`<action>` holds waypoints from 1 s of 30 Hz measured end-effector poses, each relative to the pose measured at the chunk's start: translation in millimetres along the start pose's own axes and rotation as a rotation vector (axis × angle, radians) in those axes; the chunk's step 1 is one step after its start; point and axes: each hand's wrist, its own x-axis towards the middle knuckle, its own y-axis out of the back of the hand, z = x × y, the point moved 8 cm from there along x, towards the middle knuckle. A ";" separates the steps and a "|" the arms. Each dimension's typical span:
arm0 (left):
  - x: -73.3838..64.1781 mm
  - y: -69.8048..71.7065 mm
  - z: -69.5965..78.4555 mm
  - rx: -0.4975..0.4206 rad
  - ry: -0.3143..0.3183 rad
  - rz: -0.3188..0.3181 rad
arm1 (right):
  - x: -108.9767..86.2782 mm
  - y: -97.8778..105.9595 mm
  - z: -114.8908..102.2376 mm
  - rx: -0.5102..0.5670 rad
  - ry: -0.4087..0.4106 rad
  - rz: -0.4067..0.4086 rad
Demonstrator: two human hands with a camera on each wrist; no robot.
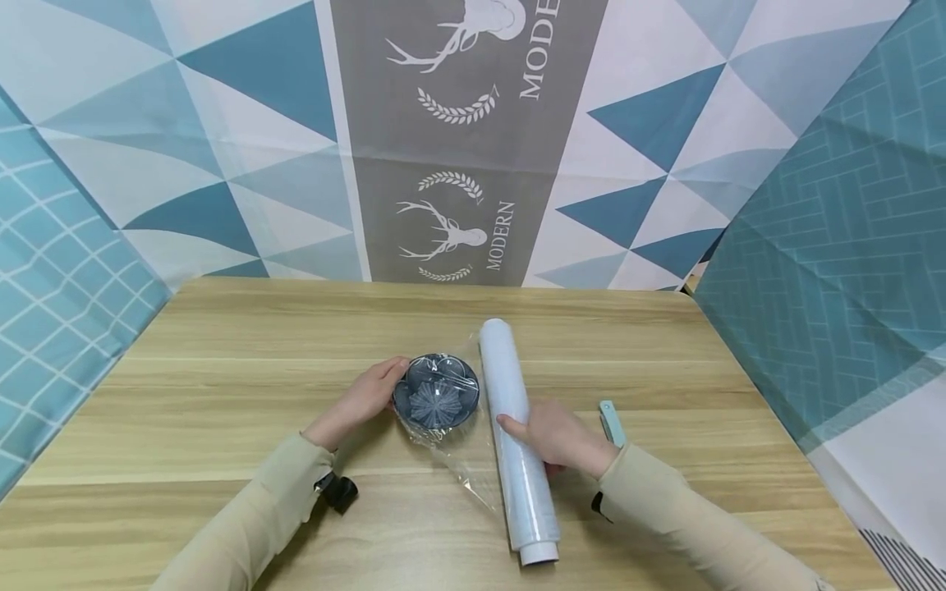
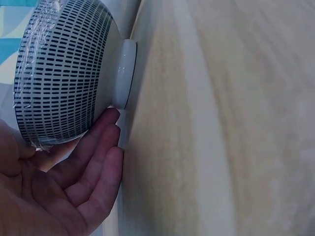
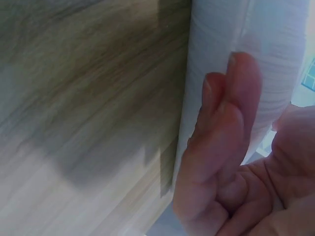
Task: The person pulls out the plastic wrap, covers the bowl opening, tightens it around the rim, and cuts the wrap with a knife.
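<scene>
A bowl, dark inside with a pale flower-like pattern, stands on the table with clear cling film stretched over its top. In the left wrist view, the bowl shows dark dashes outside and a white foot. My left hand holds its left side, thumb near the rim and fingers under the curve. To the bowl's right lies a long roll of cling film, a loose sheet running from it to the bowl. My right hand grips the roll's right side, thumb across the top and fingers against it.
A light teal cutter-like tool, partly hidden by the right sleeve, lies right of the right hand. The wooden table ends at a patterned cloth backdrop, with teal cloths at both sides.
</scene>
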 end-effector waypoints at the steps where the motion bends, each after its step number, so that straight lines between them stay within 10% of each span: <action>1: -0.4 0.3 -0.9 0.000 0.012 0.006 | -0.3 0.3 0.0 0.000 -0.003 -0.001; 15: -2.6 12.7 7.5 0.062 0.071 0.134 | -2.3 17.8 15.3 0.019 -0.094 -0.060; 30: -20.2 3.5 84.4 0.265 -0.246 0.222 | 0.1 54.2 52.3 -0.146 -0.027 0.057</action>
